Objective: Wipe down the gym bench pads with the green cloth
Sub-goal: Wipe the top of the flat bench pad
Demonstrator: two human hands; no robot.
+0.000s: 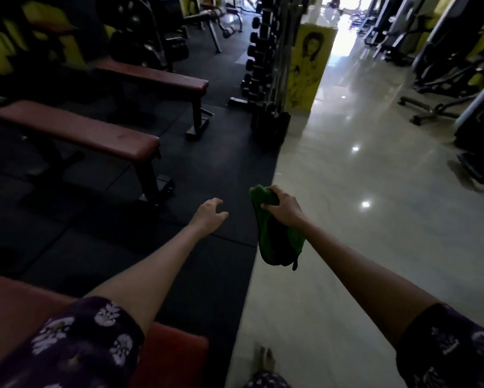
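Green cloth (277, 236) hangs bunched from my right hand (281, 207), whose fingers curl round its top, out in the air above the line where the black rubber mat (221, 169) meets the pale glossy floor (375, 191); I can't make out its folds, since the middle of it falls into shadow. My left hand (211, 212) hovers beside it, apart from the cloth, fingers loosely bent and holding nothing. The nearest bench pad (176, 357) is cut off at the bottom left corner and partly covered by my flowered sleeve (81, 345). Two more red bench pads, one nearer (95, 133) and one farther (162, 78), stand on the mat to the left, well apart from both hands, their far ends lost in the dark. Behind them I see a dumbbell rack (260, 65) and a yellow pillar (310, 60); the machines at right are too dim to tell.
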